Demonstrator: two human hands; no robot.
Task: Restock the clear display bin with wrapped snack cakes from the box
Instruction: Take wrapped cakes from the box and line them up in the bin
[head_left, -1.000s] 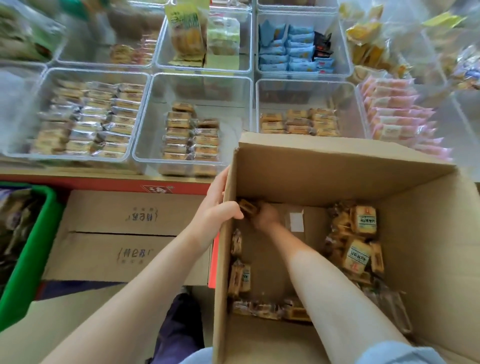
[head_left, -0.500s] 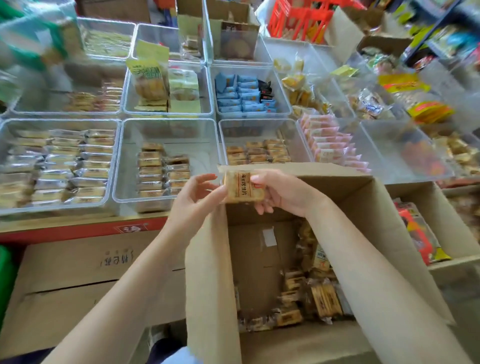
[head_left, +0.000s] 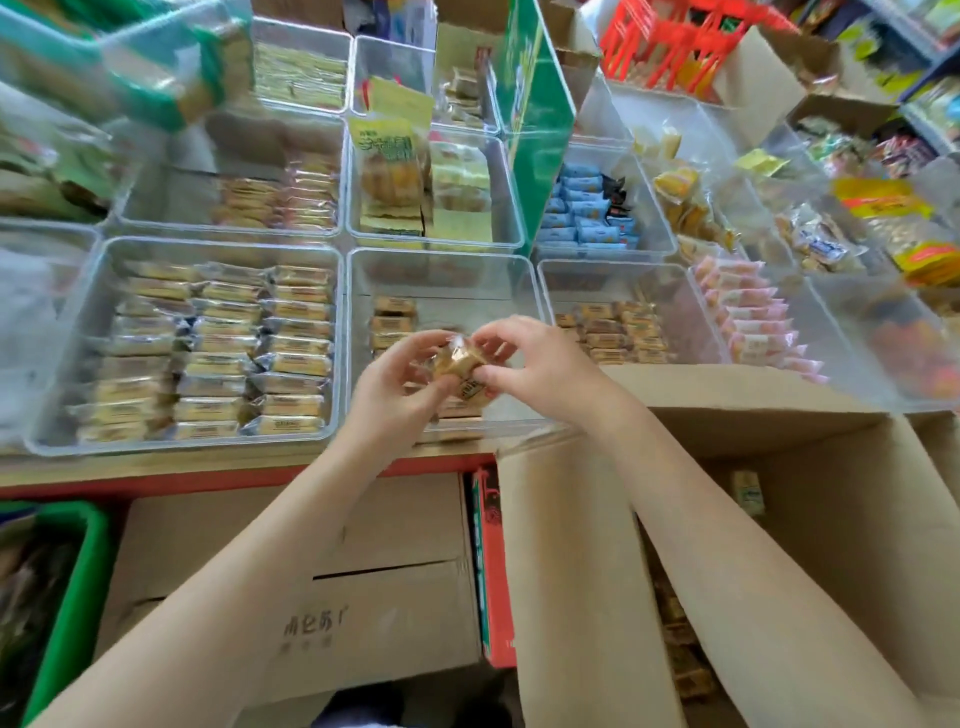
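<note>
While both my hands work above the clear display bin (head_left: 358, 291), I log one wrapped snack cake (head_left: 460, 366): pinched at its left end by my left hand (head_left: 395, 379) and at its right end by my right hand (head_left: 524, 358), both closed on it, over the bin's near half.

Stock in bin: a short column of cakes (head_left: 392, 325) along the left wall, more rows partly hidden under my hands. The far strip and right side look bare, so by my judgement the restock is partly done.

Stock in box (head_left: 571, 545): several cakes (head_left: 680, 654) visible at the bottom; much left to move.

Clearances: the box's far flap sits just beside the bin's near right corner. The neighbouring full bin (head_left: 104, 260) touches the left wall. Open room lies toward the bin's right wall and far edge.
</note>
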